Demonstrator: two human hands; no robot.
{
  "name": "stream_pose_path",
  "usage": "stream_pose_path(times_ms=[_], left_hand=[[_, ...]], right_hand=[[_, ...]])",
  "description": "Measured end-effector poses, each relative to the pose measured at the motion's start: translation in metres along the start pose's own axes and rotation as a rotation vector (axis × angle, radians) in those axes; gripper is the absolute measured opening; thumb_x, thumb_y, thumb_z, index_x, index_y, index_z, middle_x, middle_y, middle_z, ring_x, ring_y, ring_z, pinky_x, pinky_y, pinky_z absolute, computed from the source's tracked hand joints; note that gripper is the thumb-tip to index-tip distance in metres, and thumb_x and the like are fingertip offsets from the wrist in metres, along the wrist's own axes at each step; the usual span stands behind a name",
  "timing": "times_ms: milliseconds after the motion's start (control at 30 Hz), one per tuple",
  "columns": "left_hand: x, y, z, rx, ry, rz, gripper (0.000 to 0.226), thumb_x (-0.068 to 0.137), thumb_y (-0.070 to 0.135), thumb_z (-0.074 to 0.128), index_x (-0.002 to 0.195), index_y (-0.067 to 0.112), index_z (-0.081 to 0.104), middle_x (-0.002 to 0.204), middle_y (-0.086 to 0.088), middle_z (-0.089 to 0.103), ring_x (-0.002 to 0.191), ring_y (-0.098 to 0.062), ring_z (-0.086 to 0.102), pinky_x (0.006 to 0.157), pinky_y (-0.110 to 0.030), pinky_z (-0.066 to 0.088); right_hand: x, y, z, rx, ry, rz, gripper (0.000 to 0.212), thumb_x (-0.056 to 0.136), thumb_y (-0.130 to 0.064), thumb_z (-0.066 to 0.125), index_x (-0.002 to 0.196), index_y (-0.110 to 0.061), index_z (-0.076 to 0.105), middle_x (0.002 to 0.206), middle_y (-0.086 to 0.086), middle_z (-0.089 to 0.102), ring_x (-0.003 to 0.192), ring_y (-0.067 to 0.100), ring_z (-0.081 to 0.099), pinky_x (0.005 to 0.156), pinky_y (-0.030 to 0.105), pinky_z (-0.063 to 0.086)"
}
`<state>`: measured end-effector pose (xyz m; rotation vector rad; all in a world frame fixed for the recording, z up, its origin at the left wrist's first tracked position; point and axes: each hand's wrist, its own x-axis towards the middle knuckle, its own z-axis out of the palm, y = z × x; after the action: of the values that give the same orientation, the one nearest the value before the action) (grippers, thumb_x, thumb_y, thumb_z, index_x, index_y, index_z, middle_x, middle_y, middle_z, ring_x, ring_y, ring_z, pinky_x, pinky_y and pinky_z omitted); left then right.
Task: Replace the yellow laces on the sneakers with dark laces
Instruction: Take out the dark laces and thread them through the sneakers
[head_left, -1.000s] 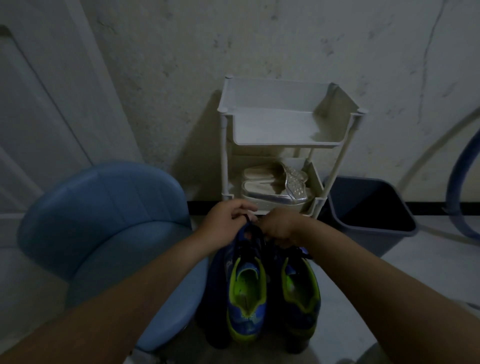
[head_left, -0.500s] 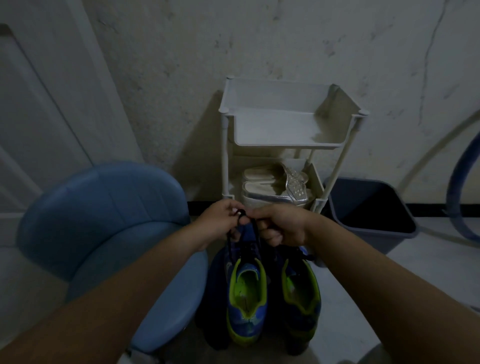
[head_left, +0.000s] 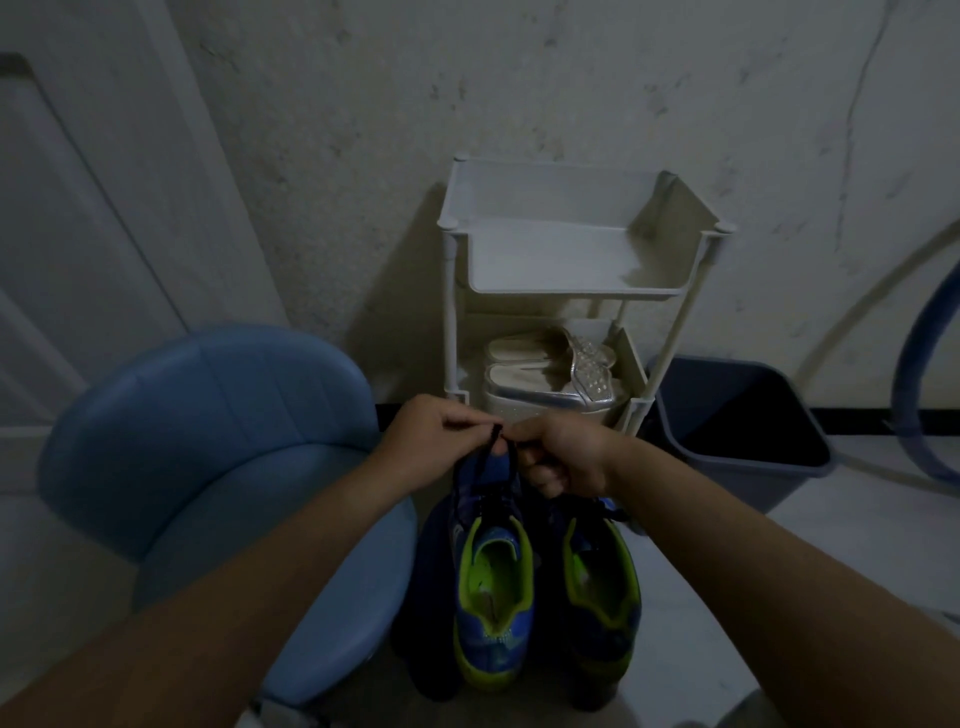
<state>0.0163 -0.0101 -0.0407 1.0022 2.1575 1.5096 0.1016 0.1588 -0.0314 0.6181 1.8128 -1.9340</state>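
Both hands have come up off the shoe in the last second. The left hand (head_left: 431, 447) and the right hand (head_left: 563, 457) now meet just above the toe of the blue sneaker with the lime-green lining (head_left: 493, 597), the one nearer the rounded blue padded chair (head_left: 208, 441). Each hand's fingertips pinch the thin dark lace (head_left: 497, 431), and its two strands run taut down into the shoe's front. The right hand's other fingers are curled under.

The matching second sneaker (head_left: 602, 587) stands just beside it on the floor. I'd say the slack is being drawn through, so this shoe's lacing looks well along. I can see no yellow lace from here.
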Motion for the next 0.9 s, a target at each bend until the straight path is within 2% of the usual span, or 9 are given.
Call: stream_pose_path(times_ms=[167, 300, 400, 467, 500, 600, 700, 800, 900], left_hand=[[-0.004, 0.0, 0.011, -0.037, 0.129, -0.084, 0.011, 0.089, 0.016, 0.068, 0.088, 0.018, 0.078, 0.08, 0.002, 0.075, 0.078, -0.009, 0.069, 0.07, -0.026, 0.054], [-0.003, 0.006, 0.012, -0.614, 0.234, -0.481, 0.024, 0.1, 0.02, 0.044, 0.089, 0.013, 0.064, 0.074, 0.002, 0.069, 0.066, -0.01, 0.058, 0.057, -0.025, 0.033], [-0.009, 0.004, 0.004, -1.015, 0.362, -0.602, 0.025, 0.102, 0.01, 0.034, 0.08, 0.009, 0.045, 0.042, 0.001, 0.041, 0.069, -0.022, 0.061, 0.069, -0.03, 0.047], [-0.013, -0.002, 0.003, -1.097, 0.398, -0.622, 0.021, 0.102, 0.008, 0.034, 0.082, 0.01, 0.042, 0.039, 0.0, 0.032, 0.072, -0.028, 0.061, 0.074, -0.04, 0.054], [-0.015, -0.005, 0.003, -1.099, 0.379, -0.64, 0.021, 0.101, 0.008, 0.036, 0.081, 0.01, 0.042, 0.039, 0.001, 0.031, 0.064, -0.024, 0.056, 0.066, -0.039, 0.056], [-0.019, -0.013, 0.003, -0.953, 0.248, -0.711, 0.027, 0.099, 0.012, 0.038, 0.073, 0.015, 0.042, 0.042, 0.005, 0.025, 0.036, -0.009, 0.027, 0.033, -0.017, 0.029], [-0.021, -0.014, 0.005, -0.477, 0.089, -0.592, 0.028, 0.097, 0.01, 0.044, 0.069, 0.014, 0.042, 0.047, 0.002, 0.03, 0.033, -0.006, 0.023, 0.035, -0.013, 0.015], [-0.022, -0.021, 0.008, 0.107, -0.067, -0.374, 0.031, 0.091, 0.01, 0.059, 0.062, 0.014, 0.05, 0.05, 0.002, 0.05, 0.039, -0.003, 0.042, 0.043, -0.017, 0.033], [-0.023, -0.033, 0.008, 0.331, -0.222, -0.271, 0.018, 0.087, 0.023, 0.069, 0.07, 0.025, 0.063, 0.064, 0.01, 0.064, 0.059, 0.002, 0.056, 0.063, -0.019, 0.045]], right_hand=[[-0.003, 0.004, 0.004, 0.01, -0.043, 0.01, 0.038, 0.102, -0.038, 0.038, 0.084, -0.016, 0.063, 0.059, -0.003, 0.021, 0.051, 0.012, 0.01, 0.051, 0.027, 0.006], [-0.002, 0.009, -0.008, -0.016, 0.018, -0.026, 0.032, 0.101, -0.037, 0.048, 0.092, -0.014, 0.068, 0.06, -0.003, 0.028, 0.048, 0.01, 0.021, 0.046, 0.024, 0.013], [-0.006, 0.017, -0.017, -0.085, 0.228, -0.059, 0.028, 0.101, -0.028, 0.05, 0.083, -0.014, 0.065, 0.054, -0.003, 0.045, 0.046, 0.01, 0.034, 0.045, 0.021, 0.024], [-0.009, 0.02, -0.017, 0.043, 0.299, -0.063, 0.029, 0.1, -0.024, 0.048, 0.075, -0.014, 0.06, 0.058, -0.003, 0.057, 0.054, 0.01, 0.048, 0.059, 0.024, 0.038], [-0.009, 0.022, -0.016, 0.17, 0.291, -0.063, 0.03, 0.098, -0.023, 0.047, 0.071, -0.015, 0.057, 0.063, -0.001, 0.061, 0.063, 0.013, 0.054, 0.07, 0.028, 0.043], [-0.009, 0.027, -0.011, 0.536, 0.17, -0.108, 0.043, 0.095, -0.019, 0.043, 0.053, -0.015, 0.05, 0.078, 0.007, 0.071, 0.091, 0.023, 0.066, 0.098, 0.041, 0.043], [-0.011, 0.03, -0.006, 0.573, 0.057, -0.151, 0.045, 0.094, -0.018, 0.04, 0.051, -0.011, 0.05, 0.064, 0.013, 0.06, 0.072, 0.027, 0.062, 0.095, 0.044, 0.047], [-0.006, 0.032, -0.005, 0.237, 0.18, -0.226, 0.027, 0.092, -0.012, 0.049, 0.065, -0.01, 0.046, 0.06, 0.009, 0.039, 0.054, 0.019, 0.042, 0.066, 0.033, 0.051], [0.001, 0.037, -0.006, -0.44, 0.322, -0.362, 0.009, 0.082, -0.017, 0.066, 0.083, -0.016, 0.056, 0.08, 0.008, 0.064, 0.069, 0.019, 0.059, 0.067, 0.037, 0.052]])
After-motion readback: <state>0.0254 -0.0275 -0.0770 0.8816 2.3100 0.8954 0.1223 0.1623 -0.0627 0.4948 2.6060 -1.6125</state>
